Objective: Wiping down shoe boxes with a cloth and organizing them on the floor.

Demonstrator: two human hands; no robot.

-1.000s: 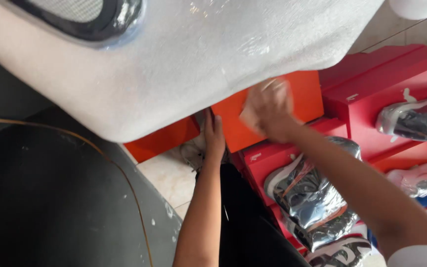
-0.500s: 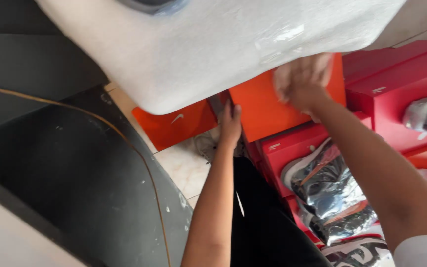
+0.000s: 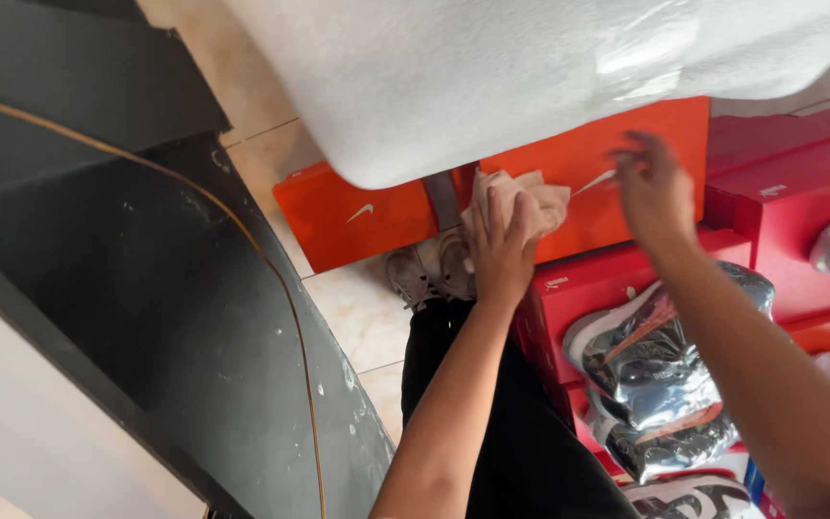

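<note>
- Left hand (image 3: 500,258): fingers curled over crumpled pale cloth (image 3: 521,197), pinching it beneath white foam-wrapped object (image 3: 492,77).
- Right hand (image 3: 653,192): fingers loosely spread, just beside cloth, before orange box (image 3: 617,163).

Wrapped bulky object (image 3: 530,77) overhead, shoe boxes (image 3: 377,216) beneath it, wrapped shoes (image 3: 660,370) in boxes at right, cable (image 3: 242,250) at left.

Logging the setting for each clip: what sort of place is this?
Probably a shoe shop's stockroom or storage corner: orange shoeboxes and red shoeboxes are stacked on a tiled floor, with plastic-wrapped sneakers lying in open boxes.
</note>
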